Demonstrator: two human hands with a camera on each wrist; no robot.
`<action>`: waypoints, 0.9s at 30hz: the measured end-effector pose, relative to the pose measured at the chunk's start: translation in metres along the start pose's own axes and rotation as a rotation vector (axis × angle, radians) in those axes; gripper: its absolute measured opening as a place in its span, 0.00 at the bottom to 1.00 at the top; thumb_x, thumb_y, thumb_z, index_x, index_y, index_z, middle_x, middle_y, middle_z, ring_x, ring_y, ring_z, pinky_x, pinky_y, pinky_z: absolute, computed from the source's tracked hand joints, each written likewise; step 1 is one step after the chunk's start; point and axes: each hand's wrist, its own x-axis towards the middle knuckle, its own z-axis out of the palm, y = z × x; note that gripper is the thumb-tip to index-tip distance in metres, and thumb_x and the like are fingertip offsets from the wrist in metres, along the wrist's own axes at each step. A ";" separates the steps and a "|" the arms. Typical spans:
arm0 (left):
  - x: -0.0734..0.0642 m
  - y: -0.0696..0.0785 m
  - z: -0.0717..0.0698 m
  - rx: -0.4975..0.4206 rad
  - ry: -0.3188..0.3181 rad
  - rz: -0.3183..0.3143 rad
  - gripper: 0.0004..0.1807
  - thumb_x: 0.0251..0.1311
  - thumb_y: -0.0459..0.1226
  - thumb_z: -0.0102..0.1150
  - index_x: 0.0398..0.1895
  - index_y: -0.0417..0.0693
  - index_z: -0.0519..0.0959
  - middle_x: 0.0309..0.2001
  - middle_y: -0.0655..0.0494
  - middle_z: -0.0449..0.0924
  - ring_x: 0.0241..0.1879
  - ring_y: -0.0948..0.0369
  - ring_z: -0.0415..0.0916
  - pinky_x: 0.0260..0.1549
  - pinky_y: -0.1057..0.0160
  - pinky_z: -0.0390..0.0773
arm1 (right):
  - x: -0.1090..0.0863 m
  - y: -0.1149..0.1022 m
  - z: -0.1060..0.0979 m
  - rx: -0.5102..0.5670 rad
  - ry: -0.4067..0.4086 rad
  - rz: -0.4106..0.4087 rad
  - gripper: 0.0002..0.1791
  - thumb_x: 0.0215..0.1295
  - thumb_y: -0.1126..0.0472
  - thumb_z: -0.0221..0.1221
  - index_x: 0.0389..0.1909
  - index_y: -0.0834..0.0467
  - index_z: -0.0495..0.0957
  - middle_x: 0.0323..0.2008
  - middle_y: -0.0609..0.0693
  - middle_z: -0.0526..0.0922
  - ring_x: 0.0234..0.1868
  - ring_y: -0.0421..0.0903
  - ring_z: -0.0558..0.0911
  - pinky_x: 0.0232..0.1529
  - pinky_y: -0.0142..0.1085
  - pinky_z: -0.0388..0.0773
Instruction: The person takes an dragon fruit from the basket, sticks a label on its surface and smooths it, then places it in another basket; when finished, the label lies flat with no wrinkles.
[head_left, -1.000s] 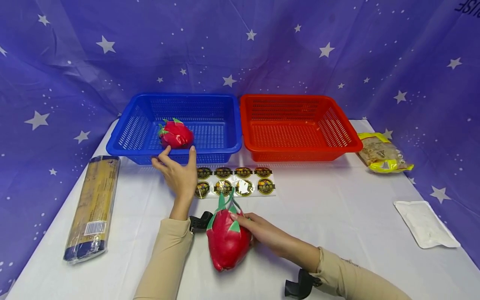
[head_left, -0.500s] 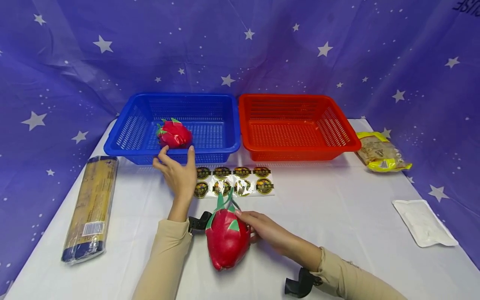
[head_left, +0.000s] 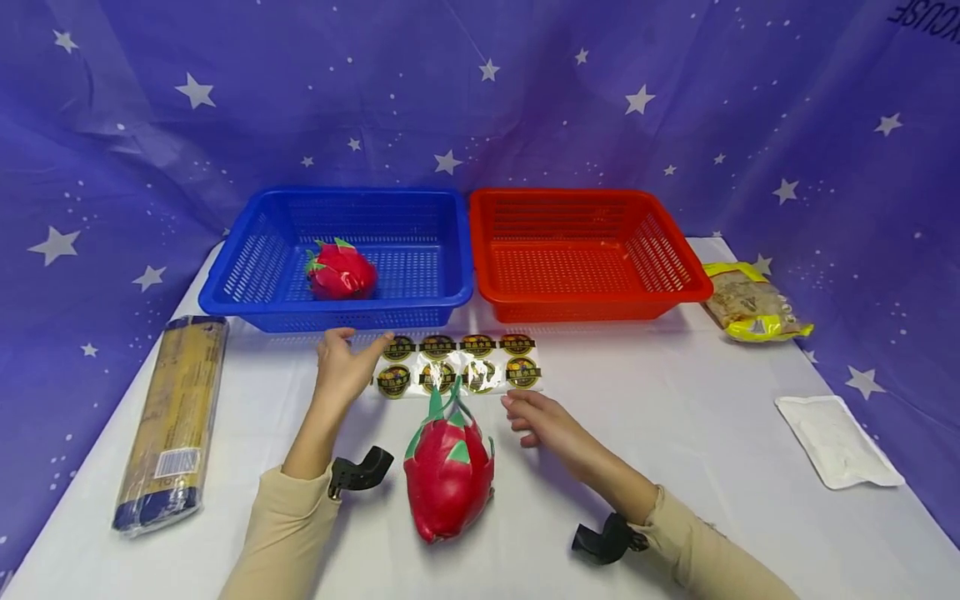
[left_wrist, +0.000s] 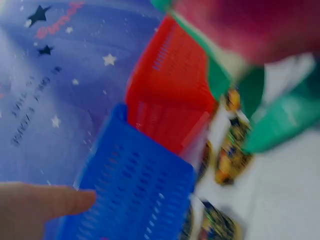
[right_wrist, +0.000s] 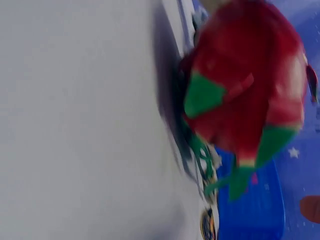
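Note:
A large red dragon fruit [head_left: 448, 479] with green-tipped scales lies on the white table between my hands, its leafy end pointing away. My right hand [head_left: 551, 429] is just right of it, fingers loosely bent and holding nothing. Beyond the fruit lies a sheet of round black-and-gold stickers [head_left: 520, 375]. My left hand [head_left: 343, 371] hovers at the sheet's left end, in front of the blue basket, its thumb overlapping the sheet's corner in the head view. One left finger [left_wrist: 47, 204] shows in the left wrist view against the blue basket [left_wrist: 132, 180]. The left hand grips nothing.
A smaller dragon fruit [head_left: 342, 273] sits in the blue basket at the back; a red basket [head_left: 592, 297] stands beside it. A long clear-wrapped packet [head_left: 174, 417] lies at left. A yellow-edged bag [head_left: 752, 304] and a white pouch [head_left: 838, 440] lie at right.
My right hand has let go of the large dragon fruit and moved off to its right. The left hand has drawn back from the blue basket's rim toward the sticker sheet.

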 end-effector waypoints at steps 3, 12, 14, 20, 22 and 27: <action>0.004 -0.009 -0.004 0.018 -0.159 -0.055 0.44 0.57 0.52 0.52 0.65 0.31 0.48 0.62 0.30 0.53 0.60 0.41 0.57 0.58 0.46 0.60 | 0.003 0.000 -0.009 0.015 0.010 -0.024 0.31 0.63 0.48 0.49 0.61 0.63 0.63 0.53 0.63 0.73 0.51 0.54 0.74 0.49 0.43 0.74; 0.013 -0.018 -0.004 -0.041 -0.224 -0.089 0.41 0.58 0.48 0.52 0.67 0.35 0.49 0.64 0.31 0.55 0.63 0.42 0.56 0.61 0.46 0.59 | 0.019 -0.004 -0.018 0.081 0.036 -0.072 0.29 0.64 0.51 0.49 0.62 0.64 0.62 0.56 0.63 0.72 0.55 0.57 0.73 0.56 0.46 0.70; 0.014 -0.018 -0.004 -0.052 -0.225 -0.088 0.40 0.57 0.47 0.53 0.67 0.35 0.50 0.64 0.31 0.56 0.63 0.42 0.56 0.61 0.46 0.59 | 0.023 -0.006 -0.017 0.084 0.050 -0.077 0.29 0.64 0.51 0.49 0.61 0.64 0.63 0.56 0.63 0.72 0.54 0.57 0.73 0.56 0.46 0.70; 0.014 -0.018 -0.003 -0.030 -0.246 -0.081 0.40 0.56 0.46 0.55 0.66 0.34 0.51 0.64 0.32 0.57 0.62 0.42 0.58 0.60 0.46 0.60 | 0.034 -0.012 -0.014 0.088 0.103 -0.081 0.28 0.64 0.51 0.50 0.60 0.63 0.64 0.56 0.62 0.72 0.55 0.57 0.73 0.56 0.46 0.70; 0.015 -0.019 -0.002 -0.024 -0.252 -0.078 0.40 0.56 0.45 0.55 0.65 0.34 0.51 0.64 0.32 0.57 0.62 0.42 0.58 0.60 0.46 0.60 | 0.036 -0.013 -0.013 0.086 0.119 -0.084 0.28 0.64 0.52 0.50 0.61 0.63 0.64 0.56 0.62 0.72 0.55 0.56 0.73 0.56 0.46 0.70; 0.018 -0.022 0.001 -0.053 -0.245 -0.040 0.35 0.55 0.40 0.56 0.63 0.35 0.57 0.61 0.32 0.62 0.60 0.43 0.63 0.57 0.48 0.64 | 0.041 -0.014 -0.013 0.086 0.123 -0.076 0.28 0.64 0.51 0.50 0.61 0.62 0.64 0.58 0.61 0.70 0.55 0.55 0.73 0.56 0.46 0.69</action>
